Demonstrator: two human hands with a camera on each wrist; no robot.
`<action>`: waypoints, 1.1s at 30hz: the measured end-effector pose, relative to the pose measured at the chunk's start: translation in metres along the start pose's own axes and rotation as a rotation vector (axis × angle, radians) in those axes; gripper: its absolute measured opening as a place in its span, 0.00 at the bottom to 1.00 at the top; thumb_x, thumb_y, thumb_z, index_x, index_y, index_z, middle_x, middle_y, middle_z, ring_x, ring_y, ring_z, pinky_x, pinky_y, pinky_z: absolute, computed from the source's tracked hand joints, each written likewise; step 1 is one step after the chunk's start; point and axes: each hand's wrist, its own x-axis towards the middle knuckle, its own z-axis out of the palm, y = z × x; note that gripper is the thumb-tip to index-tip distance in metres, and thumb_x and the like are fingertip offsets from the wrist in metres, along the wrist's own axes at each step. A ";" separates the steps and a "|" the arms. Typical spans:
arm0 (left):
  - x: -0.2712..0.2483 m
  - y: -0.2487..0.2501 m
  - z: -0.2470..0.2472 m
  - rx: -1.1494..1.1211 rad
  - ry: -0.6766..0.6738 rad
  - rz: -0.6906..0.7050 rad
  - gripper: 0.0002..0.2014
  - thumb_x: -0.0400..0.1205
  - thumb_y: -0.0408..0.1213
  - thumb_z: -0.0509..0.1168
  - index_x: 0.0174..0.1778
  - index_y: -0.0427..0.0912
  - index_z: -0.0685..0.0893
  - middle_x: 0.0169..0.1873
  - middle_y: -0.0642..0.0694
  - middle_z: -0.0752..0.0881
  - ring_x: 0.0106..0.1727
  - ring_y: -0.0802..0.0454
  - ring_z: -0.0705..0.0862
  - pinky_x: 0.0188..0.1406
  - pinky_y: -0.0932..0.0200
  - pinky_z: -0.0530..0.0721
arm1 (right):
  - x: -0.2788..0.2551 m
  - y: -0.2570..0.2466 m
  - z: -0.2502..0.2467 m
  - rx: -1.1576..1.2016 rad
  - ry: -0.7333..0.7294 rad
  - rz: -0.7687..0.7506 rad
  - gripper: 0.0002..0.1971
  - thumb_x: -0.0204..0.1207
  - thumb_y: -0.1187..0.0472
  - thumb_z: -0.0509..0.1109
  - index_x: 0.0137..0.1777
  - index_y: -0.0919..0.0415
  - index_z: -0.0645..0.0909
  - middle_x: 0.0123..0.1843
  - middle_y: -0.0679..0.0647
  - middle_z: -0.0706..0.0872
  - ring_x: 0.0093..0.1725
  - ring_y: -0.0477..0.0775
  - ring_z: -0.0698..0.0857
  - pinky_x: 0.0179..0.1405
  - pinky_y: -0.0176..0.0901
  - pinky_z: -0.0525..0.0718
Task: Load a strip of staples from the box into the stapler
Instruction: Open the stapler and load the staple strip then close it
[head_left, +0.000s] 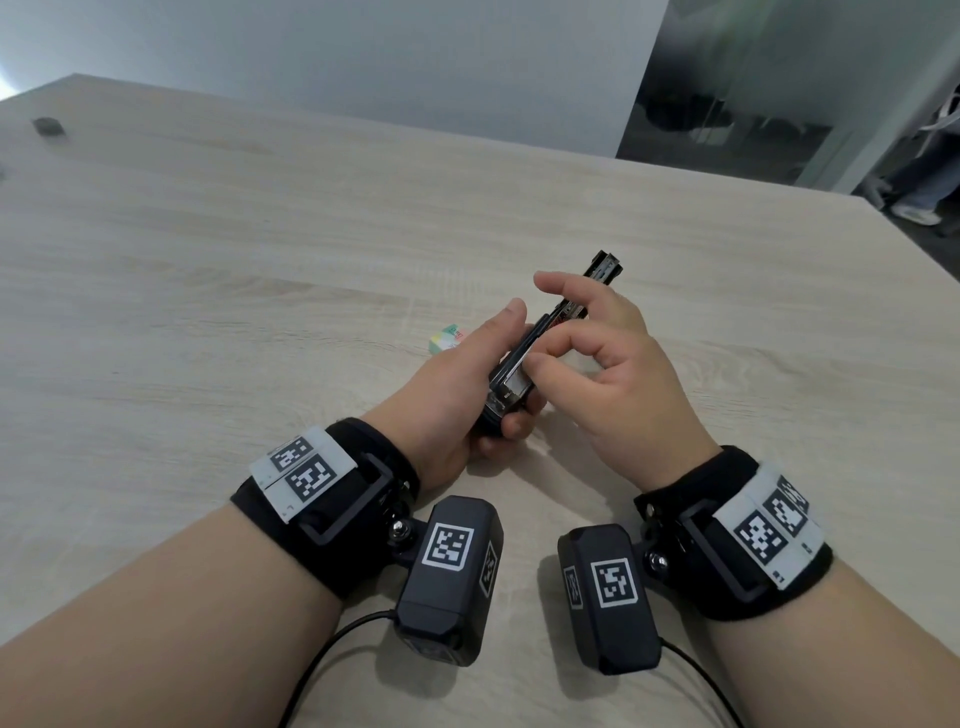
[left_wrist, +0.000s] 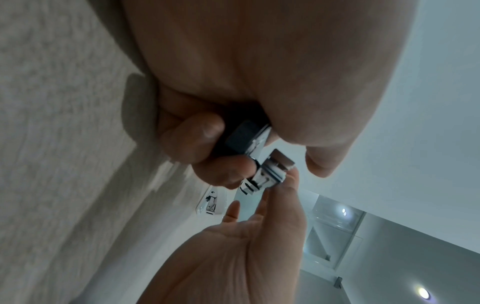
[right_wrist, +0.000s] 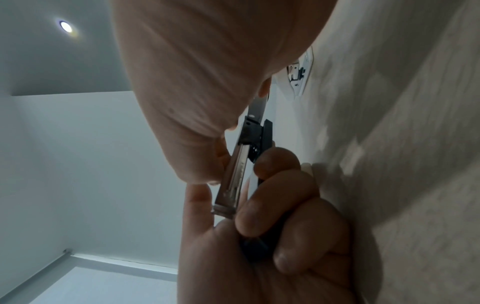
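Over the counter (head_left: 260, 249), the left hand (head_left: 457, 395) is gripping the open stapler (head_left: 511, 382) steady while right fingers (head_left: 545, 366) are pinching its metal tray.

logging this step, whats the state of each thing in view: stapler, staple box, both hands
stapler: opened up, metal staple channel exposed, held off the table
staple box: lying on the table, behind the left hand
left hand: grips the stapler body
right hand: thumb and fingertips at the stapler's metal channel
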 end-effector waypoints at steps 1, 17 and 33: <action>0.000 0.000 0.000 -0.001 -0.003 0.003 0.37 0.86 0.66 0.56 0.76 0.35 0.75 0.30 0.48 0.78 0.22 0.56 0.70 0.22 0.64 0.58 | -0.001 0.000 0.000 -0.010 0.020 -0.025 0.07 0.74 0.57 0.73 0.36 0.53 0.89 0.73 0.34 0.80 0.80 0.45 0.72 0.81 0.52 0.68; 0.000 -0.004 -0.005 -0.014 -0.152 0.014 0.20 0.90 0.49 0.56 0.76 0.53 0.83 0.31 0.47 0.81 0.20 0.56 0.70 0.25 0.57 0.50 | 0.018 0.009 -0.013 0.898 0.707 0.506 0.19 0.86 0.54 0.66 0.76 0.51 0.76 0.62 0.51 0.90 0.50 0.51 0.90 0.43 0.44 0.85; -0.003 -0.003 -0.001 0.134 -0.171 0.060 0.23 0.78 0.39 0.59 0.68 0.45 0.87 0.42 0.33 0.93 0.23 0.51 0.76 0.27 0.52 0.62 | 0.009 0.002 -0.012 0.510 0.412 0.206 0.11 0.91 0.58 0.62 0.61 0.58 0.86 0.53 0.59 0.93 0.36 0.42 0.81 0.33 0.36 0.77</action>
